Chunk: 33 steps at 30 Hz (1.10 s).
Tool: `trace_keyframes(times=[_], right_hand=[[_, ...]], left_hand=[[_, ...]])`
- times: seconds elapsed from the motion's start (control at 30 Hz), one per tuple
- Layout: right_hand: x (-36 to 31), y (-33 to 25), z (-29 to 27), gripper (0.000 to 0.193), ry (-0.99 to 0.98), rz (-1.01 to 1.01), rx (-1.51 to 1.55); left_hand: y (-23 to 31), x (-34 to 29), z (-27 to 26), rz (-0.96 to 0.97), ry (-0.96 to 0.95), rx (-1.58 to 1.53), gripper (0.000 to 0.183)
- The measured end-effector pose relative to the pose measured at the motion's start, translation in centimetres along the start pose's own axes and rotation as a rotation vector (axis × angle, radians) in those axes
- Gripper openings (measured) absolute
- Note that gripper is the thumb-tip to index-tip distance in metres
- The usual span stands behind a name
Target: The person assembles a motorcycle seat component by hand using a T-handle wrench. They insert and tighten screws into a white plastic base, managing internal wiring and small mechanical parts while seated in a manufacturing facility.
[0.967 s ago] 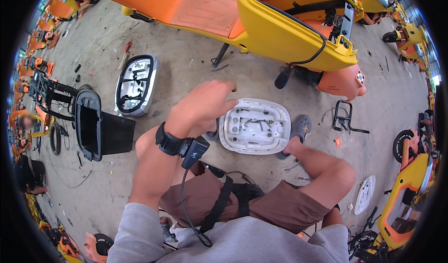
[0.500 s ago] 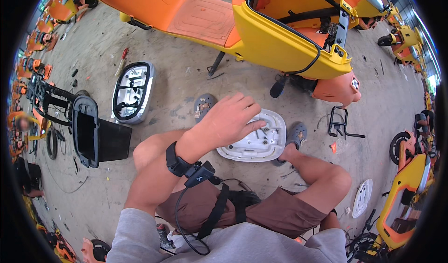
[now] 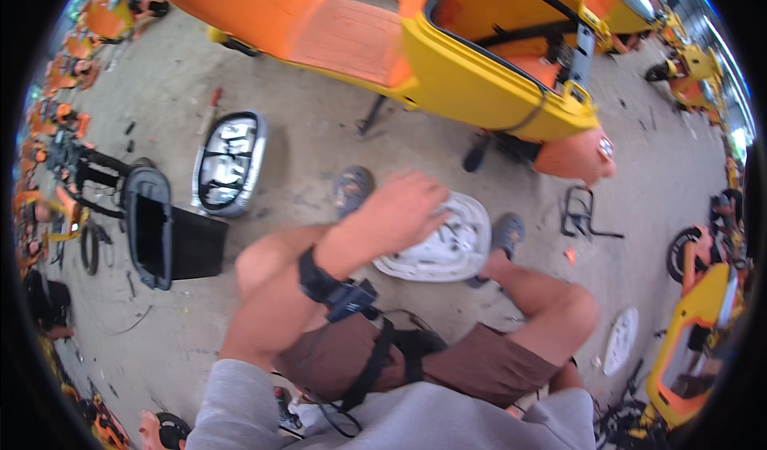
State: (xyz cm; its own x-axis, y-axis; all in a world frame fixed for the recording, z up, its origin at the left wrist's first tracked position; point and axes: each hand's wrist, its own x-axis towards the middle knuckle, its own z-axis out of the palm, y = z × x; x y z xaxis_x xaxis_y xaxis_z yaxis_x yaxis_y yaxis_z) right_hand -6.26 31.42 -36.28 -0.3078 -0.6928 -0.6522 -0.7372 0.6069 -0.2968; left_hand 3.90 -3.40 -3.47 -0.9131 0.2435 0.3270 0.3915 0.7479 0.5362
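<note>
My left hand (image 3: 402,213) hangs over the upper left part of a white oval plastic panel (image 3: 435,269) on the floor between my feet. Its fingers are bent and smeared by motion; I cannot make out anything in them. The panel shows ribs and small holes on its upturned side. A black strap with a small device (image 3: 339,290) is around my left wrist. My right forearm (image 3: 566,378) goes down behind my right thigh, and that hand is hidden.
Ahead stands a yellow and orange scooter body (image 3: 471,71) on its stand. To the left lie a grey-rimmed scooter seat (image 3: 257,166) and a black bin (image 3: 196,246). A black metal bracket (image 3: 587,218) and another white panel (image 3: 621,340) lie to the right.
The view has shifted slightly and blurred. My left hand has moved a little to the right and down over the white panel, its thumb no longer plainly stretched out.
</note>
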Motion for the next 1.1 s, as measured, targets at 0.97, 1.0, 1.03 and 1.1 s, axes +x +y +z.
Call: trace_keyframes(times=[0.97,1.0,1.03,1.1], right_hand=[[-22.3,0.4,-1.5,0.052,0.601,0.892,0.457],[-22.1,0.4,-1.5,0.052,0.605,0.902,0.462],[-22.2,0.6,-1.6,0.051,0.609,0.909,0.467],[-22.3,0.4,-1.2,0.051,0.617,0.923,0.486]], left_hand=[[6.4,13.0,3.8,-0.297,0.392,-0.491,0.051],[6.3,12.8,4.0,-0.300,0.401,-0.505,0.051],[6.2,12.7,3.9,-0.301,0.408,-0.520,0.051],[5.8,12.4,4.2,-0.300,0.423,-0.503,0.051]])
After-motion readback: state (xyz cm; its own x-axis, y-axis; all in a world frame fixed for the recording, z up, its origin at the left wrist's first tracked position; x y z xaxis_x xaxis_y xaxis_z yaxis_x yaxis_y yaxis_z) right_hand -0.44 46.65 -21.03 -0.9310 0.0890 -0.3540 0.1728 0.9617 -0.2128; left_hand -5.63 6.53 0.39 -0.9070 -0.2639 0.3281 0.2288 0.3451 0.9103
